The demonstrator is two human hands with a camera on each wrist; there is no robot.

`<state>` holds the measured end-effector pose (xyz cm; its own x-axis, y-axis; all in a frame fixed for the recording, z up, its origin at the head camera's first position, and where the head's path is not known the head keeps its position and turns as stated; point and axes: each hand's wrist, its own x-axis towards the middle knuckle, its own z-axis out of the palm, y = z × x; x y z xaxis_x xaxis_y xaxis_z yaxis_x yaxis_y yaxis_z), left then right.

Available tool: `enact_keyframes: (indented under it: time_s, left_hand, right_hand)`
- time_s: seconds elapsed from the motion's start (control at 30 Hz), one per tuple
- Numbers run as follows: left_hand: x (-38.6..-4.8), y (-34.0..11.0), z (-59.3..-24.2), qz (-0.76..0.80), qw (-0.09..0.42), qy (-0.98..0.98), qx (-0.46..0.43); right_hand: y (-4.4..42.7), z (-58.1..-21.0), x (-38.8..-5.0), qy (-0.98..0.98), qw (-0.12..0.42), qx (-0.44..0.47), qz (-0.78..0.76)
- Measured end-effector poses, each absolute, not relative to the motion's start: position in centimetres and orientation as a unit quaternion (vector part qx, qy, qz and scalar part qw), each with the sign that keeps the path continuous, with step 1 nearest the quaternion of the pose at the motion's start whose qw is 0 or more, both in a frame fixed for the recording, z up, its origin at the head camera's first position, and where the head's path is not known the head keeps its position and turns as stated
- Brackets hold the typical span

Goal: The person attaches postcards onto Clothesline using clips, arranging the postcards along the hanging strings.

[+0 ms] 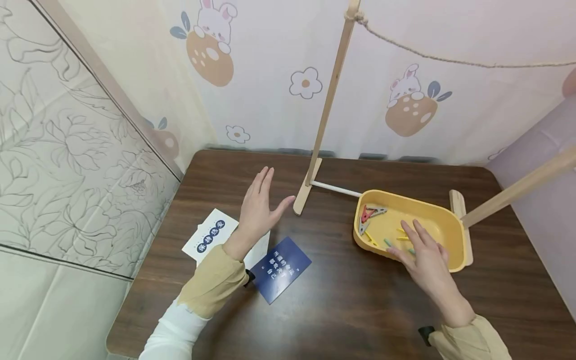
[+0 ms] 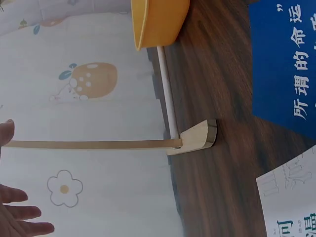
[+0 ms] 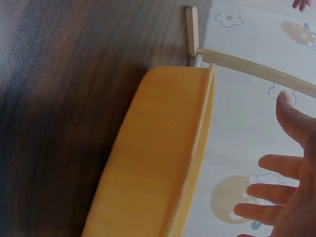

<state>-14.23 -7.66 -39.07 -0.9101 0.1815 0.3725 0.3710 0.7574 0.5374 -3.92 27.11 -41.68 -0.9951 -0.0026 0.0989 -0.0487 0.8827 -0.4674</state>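
Note:
The left hand (image 1: 257, 211), fingers extended and thumb spread, is held over the cards on the left and touches nothing visible. In the left wrist view its fingers (image 2: 22, 213) show at the left edge. Over the near side of the yellow basket (image 1: 410, 200) is the right hand (image 1: 426, 262), fingers spread and holding nothing. Inside the basket lie a red clip (image 1: 365, 214), grey clips (image 1: 363, 228), yellow clips (image 1: 371, 238) and green ones, partly hidden by the hand. The right wrist view shows the spread hand (image 3: 291, 182) beside the basket's wall (image 3: 148, 148).
A wooden post (image 1: 332, 95) on a foot (image 1: 307, 188) stands left of the basket, a second post (image 1: 517, 187) right of it. A rope (image 1: 423, 54) runs from the first post; a white rod (image 1: 335, 188) lies low. White cards (image 1: 208, 237) and a blue card (image 1: 282, 270) lie left.

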Motion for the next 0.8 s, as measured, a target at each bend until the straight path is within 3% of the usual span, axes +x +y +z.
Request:
enact_keyframes:
  time_s: [0.27,0.8]
  left_hand:
    - [-15.8,-6.2,-39.7,-0.375,0.239,-0.879,-0.172]
    - [-20.4,-2.9,-40.0,-0.541,0.195,-0.800,-0.171]
  right_hand:
    - [26.5,-42.9,-4.0,-0.956,0.104,0.025,0.273]
    - [26.1,-45.6,-4.5,-0.950,0.138,0.056,0.276]
